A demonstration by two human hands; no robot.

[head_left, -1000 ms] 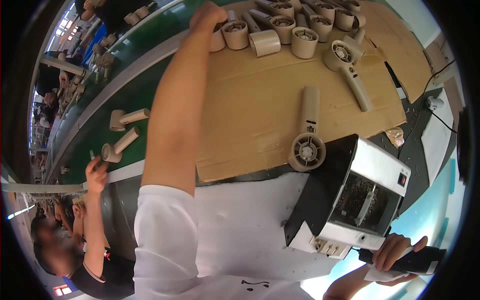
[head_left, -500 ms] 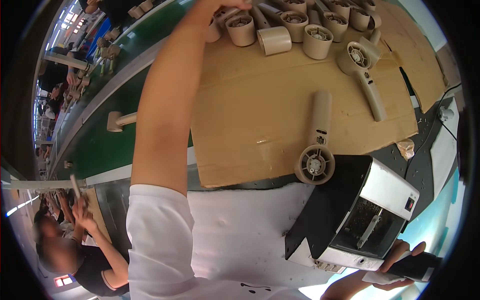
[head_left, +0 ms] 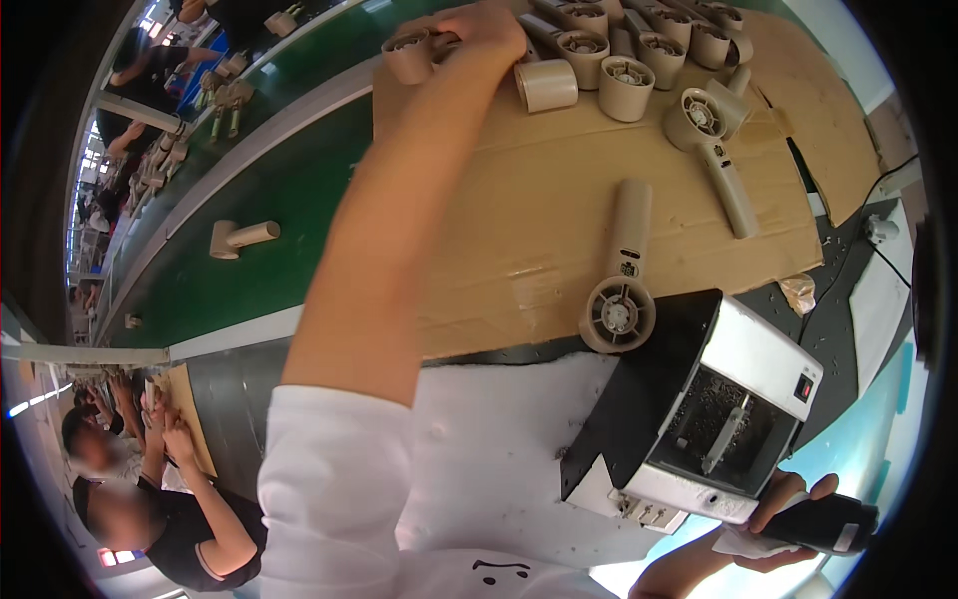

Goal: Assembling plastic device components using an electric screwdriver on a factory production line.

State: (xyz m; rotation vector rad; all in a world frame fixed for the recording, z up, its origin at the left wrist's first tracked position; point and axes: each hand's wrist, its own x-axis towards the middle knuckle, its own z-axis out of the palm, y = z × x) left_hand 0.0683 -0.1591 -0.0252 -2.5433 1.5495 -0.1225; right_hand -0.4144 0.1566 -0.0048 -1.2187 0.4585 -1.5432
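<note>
We seem to be at picking out a fan (head_left: pixel 407 66) at the far left corner of the cardboard (head_left: pixel 539 210); whether our left grip (head_left: pixel 491 32) pinches it, we cannot tell. Our right grip (head_left: pixel 778 499) clasps a black tool (head_left: pixel 823 524). Next calls, we judge, for a firm hold.

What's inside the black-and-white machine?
In the open-looking bay of the machine: many small dark bits and a slanted metal bar. The bay's floor under the densest bits is covered, and the casing hides whatever else is inside.
</note>
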